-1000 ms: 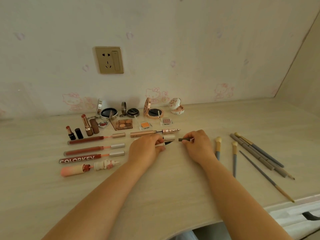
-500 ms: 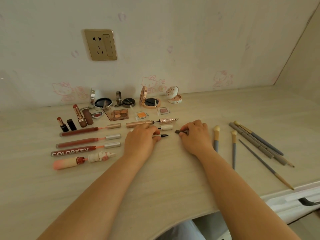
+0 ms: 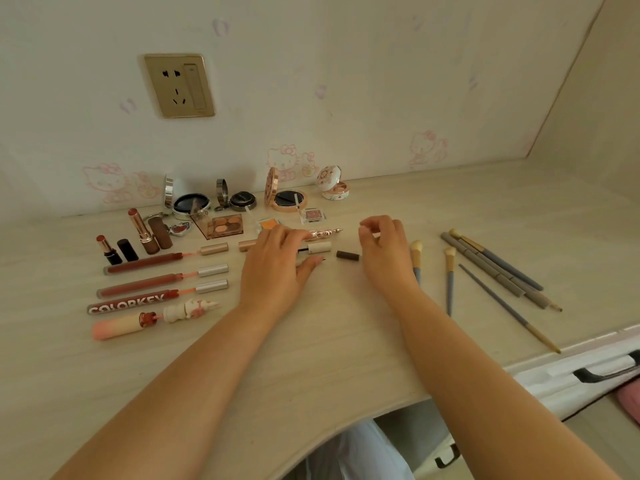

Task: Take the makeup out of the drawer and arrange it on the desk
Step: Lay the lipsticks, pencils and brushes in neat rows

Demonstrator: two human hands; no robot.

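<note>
Soft, even daylight fills the scene, bright without harshness. Faint shadows sit just under both forearms on the desk (image 3: 332, 341) and beside the small items near its far edge. The gold socket plate (image 3: 178, 85) carries a mild sheen. Wide-angle distortion bends the desk's near edge; detail softens slightly toward the corners.

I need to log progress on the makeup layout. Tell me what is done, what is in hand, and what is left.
Done: lip glosses, open compacts and brushes lie in rows on the desk. In hand: the left hand rests on a thin liner pen, and the right hand hovers empty just beside the dark brown cap. Left: settling that pen and cap. Whether anything remains in the drawer cannot be seen.
</note>
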